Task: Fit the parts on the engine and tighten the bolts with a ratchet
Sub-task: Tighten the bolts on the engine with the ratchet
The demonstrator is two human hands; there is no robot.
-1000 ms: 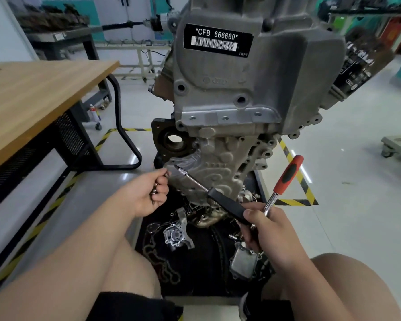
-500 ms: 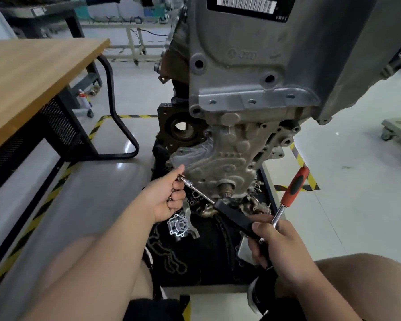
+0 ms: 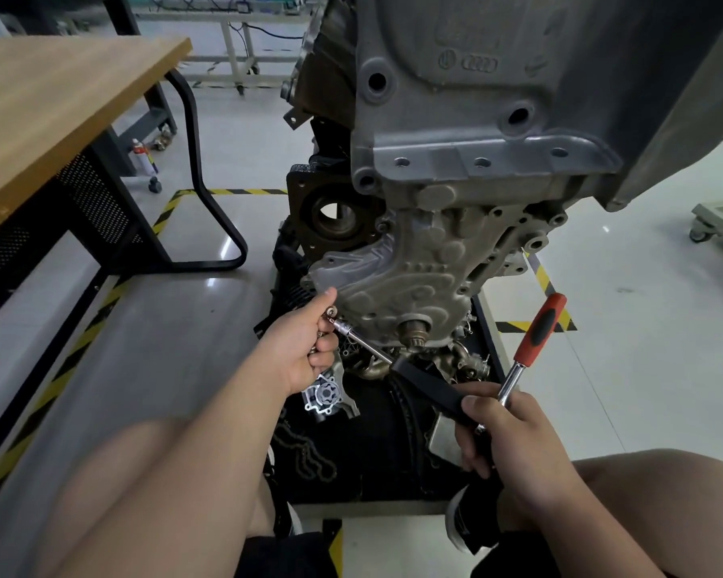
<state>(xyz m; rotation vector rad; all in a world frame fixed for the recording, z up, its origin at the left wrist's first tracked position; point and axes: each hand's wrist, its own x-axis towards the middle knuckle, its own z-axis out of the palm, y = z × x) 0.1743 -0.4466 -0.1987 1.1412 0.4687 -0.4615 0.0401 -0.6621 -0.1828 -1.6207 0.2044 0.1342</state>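
Observation:
A grey engine stands upright in front of me, its lower timing cover facing me. My left hand pinches a small bolt at the cover's lower left edge, with more bolts held in its curled fingers. The tip of a black-handled driver meets that bolt. My right hand grips the driver's handle and, together with it, a ratchet with a red and black handle that points up and to the right.
Below the engine a black mat holds loose parts: a silver pump housing, a chain, a metal cover. A wooden-topped workbench with a black frame stands to the left. Yellow-black floor tape surrounds the engine stand. My bare knees frame the bottom.
My view has dropped and moved closer to the engine. My left hand rose slightly to the cover's lower left edge with the bolt, and the driver tip followed it.

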